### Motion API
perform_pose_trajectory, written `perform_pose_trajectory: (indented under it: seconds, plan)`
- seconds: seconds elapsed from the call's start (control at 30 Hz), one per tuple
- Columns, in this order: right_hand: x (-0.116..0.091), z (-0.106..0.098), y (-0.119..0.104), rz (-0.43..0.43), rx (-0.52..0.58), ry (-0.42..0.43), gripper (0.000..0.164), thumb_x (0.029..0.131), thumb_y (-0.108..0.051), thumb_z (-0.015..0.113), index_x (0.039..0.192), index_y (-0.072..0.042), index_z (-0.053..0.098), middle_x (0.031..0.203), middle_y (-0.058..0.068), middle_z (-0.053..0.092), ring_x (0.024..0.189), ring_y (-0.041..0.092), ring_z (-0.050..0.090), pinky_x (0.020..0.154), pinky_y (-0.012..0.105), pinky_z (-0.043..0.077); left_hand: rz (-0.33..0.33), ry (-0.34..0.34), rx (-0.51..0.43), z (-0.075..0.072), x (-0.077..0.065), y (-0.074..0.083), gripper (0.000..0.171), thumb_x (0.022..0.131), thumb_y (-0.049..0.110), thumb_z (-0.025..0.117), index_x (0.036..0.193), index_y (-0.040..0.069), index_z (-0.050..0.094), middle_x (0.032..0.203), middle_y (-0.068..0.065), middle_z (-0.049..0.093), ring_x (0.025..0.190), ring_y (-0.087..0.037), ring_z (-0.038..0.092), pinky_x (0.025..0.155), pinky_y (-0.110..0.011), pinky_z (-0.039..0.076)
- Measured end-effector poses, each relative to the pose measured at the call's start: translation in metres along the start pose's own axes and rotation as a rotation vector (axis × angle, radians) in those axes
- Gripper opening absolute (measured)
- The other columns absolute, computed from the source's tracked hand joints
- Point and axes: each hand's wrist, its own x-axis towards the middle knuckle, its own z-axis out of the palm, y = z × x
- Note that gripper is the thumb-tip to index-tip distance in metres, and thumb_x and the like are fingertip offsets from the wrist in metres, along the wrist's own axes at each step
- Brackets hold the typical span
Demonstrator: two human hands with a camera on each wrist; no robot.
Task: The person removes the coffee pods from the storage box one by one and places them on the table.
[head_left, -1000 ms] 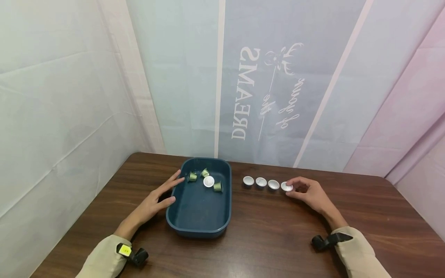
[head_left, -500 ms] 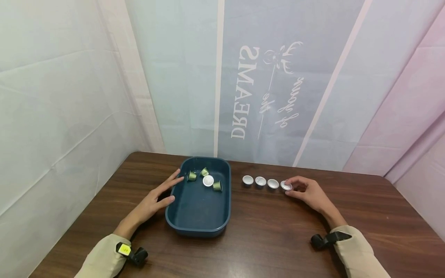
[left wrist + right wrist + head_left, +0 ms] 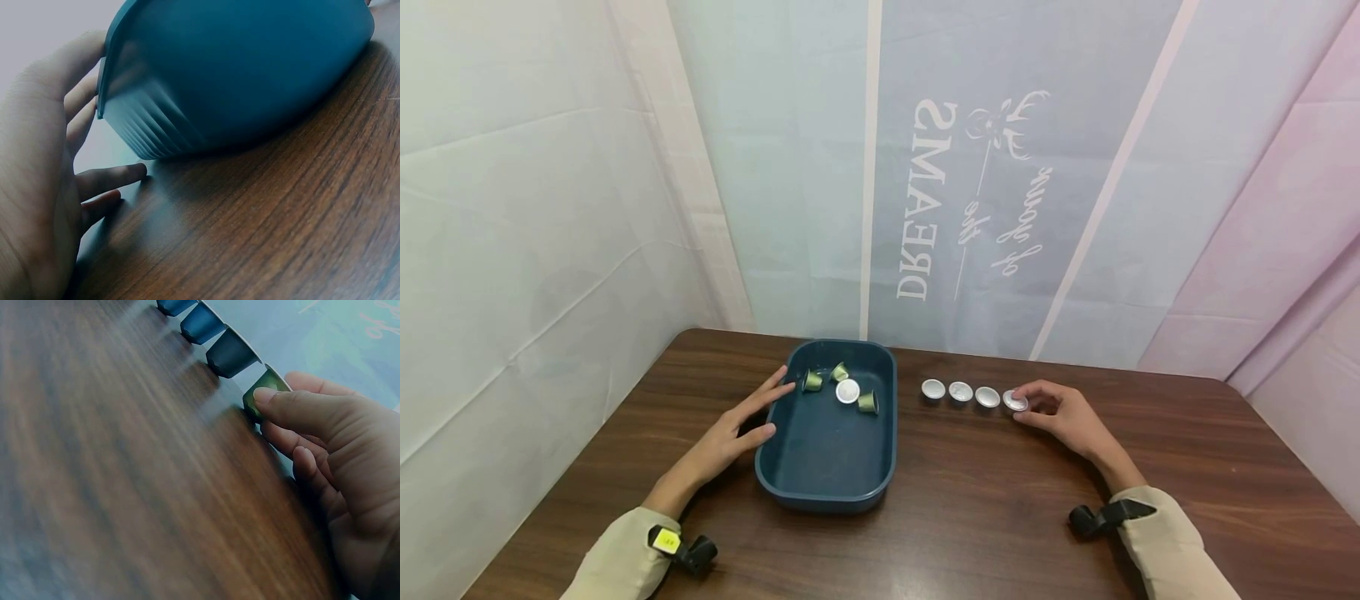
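Observation:
My right hand (image 3: 1070, 419) pinches a green coffee capsule (image 3: 270, 380) between thumb and fingers, at the right end of a row on the table. Its silver foil lid faces up. Beside it in the row stand a dark teal capsule (image 3: 231, 355) and blue capsules (image 3: 201, 325), also foil side up. My left hand (image 3: 724, 443) touches the left rim of a dark blue bin (image 3: 826, 503), fingers spread and fairly straight. Inside the bin lie several capsules: green ones (image 3: 868, 403) on their sides and one (image 3: 847, 391) showing its pale lid.
The brown wooden table (image 3: 970, 525) ends at a printed fabric backdrop (image 3: 805, 167) behind the bin and the row. White fabric (image 3: 535, 250) hangs along the left side. Both wrists carry black camera straps (image 3: 1108, 518).
Both hands keep their places, the right one still at the end capsule and the left at the bin. The head view has shifted very slightly.

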Motion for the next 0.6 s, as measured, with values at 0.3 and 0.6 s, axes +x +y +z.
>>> perform_pose_trajectory:
  seconds: [0.3,0.6]
  plan:
    - [0.0004,-0.0017,0.0003,-0.040,0.058,-0.021,0.029,0.080,-0.023,0.079,0.106,-0.017,0.068,0.116,0.002,0.064,0.078,0.017,0.062,0.065,0.026,0.051,0.010,-0.004,0.005,0.0008,0.0001,-0.0020,0.056,0.097,0.009,0.051,0.150,0.014,0.033,0.160,-0.005,0.010,0.145,-0.024,0.011,0.100,-0.071,0.017]
    - [0.0001,-0.0054,-0.0006,-0.045,0.099,-0.053,0.031,0.080,-0.020,0.079,0.107,-0.014,0.067,0.123,0.008,0.061,0.081,0.019,0.062,0.068,0.025,0.049,0.014,-0.003,0.009,0.0003,-0.0003,0.0016,0.058,0.096,0.007,0.052,0.150,0.017,0.034,0.160,-0.005,0.010,0.145,-0.025,0.012,0.100,-0.070,0.018]
